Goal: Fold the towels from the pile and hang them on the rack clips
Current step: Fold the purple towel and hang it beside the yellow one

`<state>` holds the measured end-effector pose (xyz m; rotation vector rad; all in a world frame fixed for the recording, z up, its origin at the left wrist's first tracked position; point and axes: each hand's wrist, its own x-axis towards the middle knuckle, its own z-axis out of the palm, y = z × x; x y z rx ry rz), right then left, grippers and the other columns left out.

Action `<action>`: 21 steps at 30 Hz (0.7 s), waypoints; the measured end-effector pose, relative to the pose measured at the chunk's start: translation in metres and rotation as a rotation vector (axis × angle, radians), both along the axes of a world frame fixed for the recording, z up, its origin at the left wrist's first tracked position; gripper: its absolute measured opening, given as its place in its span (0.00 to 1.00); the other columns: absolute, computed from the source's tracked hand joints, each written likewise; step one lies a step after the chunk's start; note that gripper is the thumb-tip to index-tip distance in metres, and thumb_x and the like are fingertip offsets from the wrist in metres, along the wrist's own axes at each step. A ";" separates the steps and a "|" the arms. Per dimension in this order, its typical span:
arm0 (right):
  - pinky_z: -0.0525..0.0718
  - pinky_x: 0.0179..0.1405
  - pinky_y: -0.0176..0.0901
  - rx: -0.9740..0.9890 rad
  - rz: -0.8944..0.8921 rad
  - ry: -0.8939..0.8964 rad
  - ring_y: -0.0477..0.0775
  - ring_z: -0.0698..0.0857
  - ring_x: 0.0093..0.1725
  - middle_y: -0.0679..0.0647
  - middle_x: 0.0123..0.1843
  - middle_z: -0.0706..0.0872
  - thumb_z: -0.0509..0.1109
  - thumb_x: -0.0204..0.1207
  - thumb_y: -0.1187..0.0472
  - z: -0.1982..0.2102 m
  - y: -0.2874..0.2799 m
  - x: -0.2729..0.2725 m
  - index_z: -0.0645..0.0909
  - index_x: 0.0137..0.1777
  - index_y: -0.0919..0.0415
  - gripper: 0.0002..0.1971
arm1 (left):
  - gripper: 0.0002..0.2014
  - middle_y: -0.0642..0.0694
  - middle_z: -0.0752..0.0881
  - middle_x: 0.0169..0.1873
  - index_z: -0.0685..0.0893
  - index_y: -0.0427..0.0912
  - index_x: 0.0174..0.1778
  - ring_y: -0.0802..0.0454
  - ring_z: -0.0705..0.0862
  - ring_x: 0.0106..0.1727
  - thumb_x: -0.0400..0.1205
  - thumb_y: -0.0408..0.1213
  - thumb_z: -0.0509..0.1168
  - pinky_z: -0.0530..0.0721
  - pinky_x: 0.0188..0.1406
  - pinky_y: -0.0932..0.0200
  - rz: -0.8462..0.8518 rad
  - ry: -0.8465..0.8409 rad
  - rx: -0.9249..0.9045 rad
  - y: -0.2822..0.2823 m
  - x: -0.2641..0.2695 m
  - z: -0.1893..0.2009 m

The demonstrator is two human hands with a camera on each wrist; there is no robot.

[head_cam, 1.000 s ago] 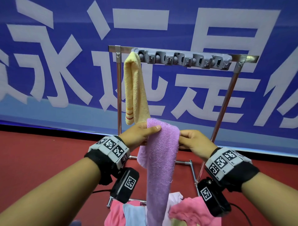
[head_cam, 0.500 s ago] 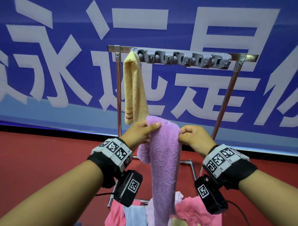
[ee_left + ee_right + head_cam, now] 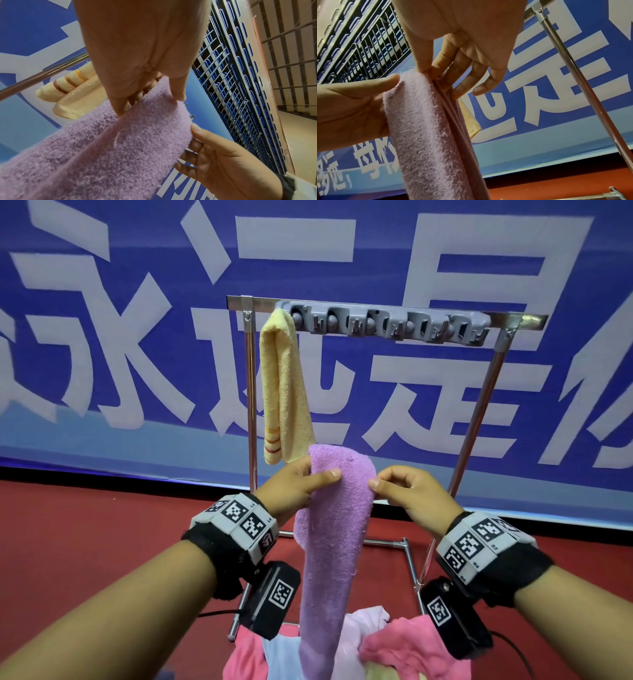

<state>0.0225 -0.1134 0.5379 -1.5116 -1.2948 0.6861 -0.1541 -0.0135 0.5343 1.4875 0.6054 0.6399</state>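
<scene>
Left fingers: the left hand (image 3: 291, 491) is pinching the purple towel (image 3: 334, 529) at its top fold, thumb lying across the near face, fingers tucked behind
Right fingers: the right hand (image 3: 409, 494) is nipping the towel's right edge between thumb and forefinger, the other fingers hanging loosely apart
Why so: both hands are likely keeping the layers stacked so the fold is not slipping open
Towel: it is dangling long and narrow, its tail reaching the pile (image 3: 394, 642) below
Rack: the yellow towel (image 3: 284, 392) is hanging at the far left end of the grey clips (image 3: 390, 325)
Room: the clips to its right are looking free, and open space is lying above the hands
</scene>
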 end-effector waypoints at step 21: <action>0.87 0.45 0.35 -0.152 0.151 0.249 0.48 0.88 0.40 0.55 0.42 0.91 0.67 0.78 0.65 -0.002 0.008 -0.012 0.85 0.50 0.68 0.08 | 0.11 0.46 0.89 0.53 0.85 0.44 0.57 0.50 0.86 0.53 0.83 0.41 0.63 0.80 0.59 0.52 -0.039 0.049 0.013 0.001 -0.002 0.010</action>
